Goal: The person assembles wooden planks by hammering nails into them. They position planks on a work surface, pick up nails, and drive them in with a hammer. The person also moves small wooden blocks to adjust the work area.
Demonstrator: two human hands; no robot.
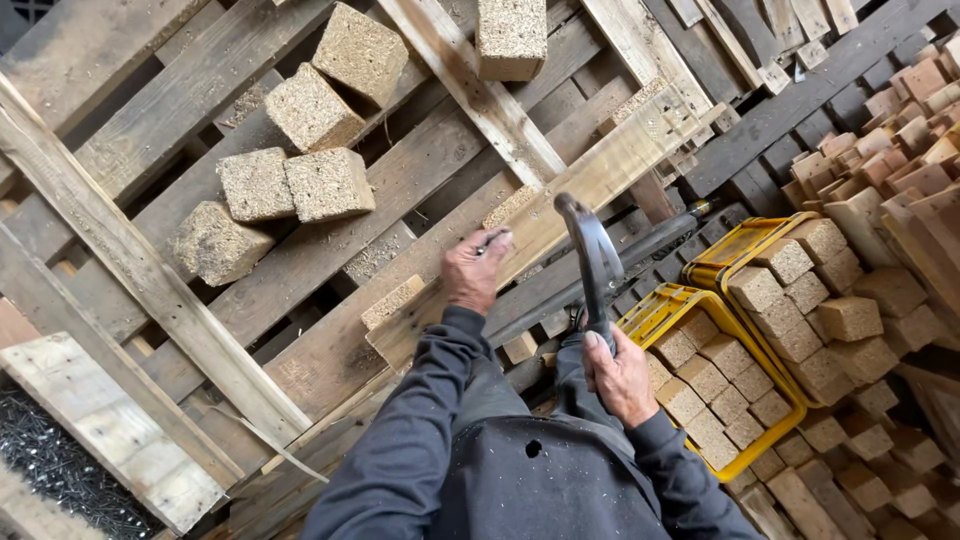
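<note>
the right hand (620, 375) was clamped round the handle of a hammer (592, 255), low centre-right of the frame, head lifted clear above the wood, likely cocked that high to gain force for a blow. the left hand (475, 268), at centre, was pinched shut on something small and dark, probably a nail (492, 240), though it was too small to be sure; its fingertips rested on a pale board (560, 195) running diagonally up to the right. held there, the piece stood under the hammer's path while the fingers steadied it.

the board lay across a pallet (130, 260) of grey, weathered slats filling the left and centre. loose chipboard blocks (310, 110) sat scattered on the slats in the upper left, seemingly set aside within reach. at lower right, two yellow crates (700, 300) stood just beside the person, packed with more blocks in rows, near a loose heap of them along the right edge. dark small bits, maybe nails, lay in the bottom left corner.
</note>
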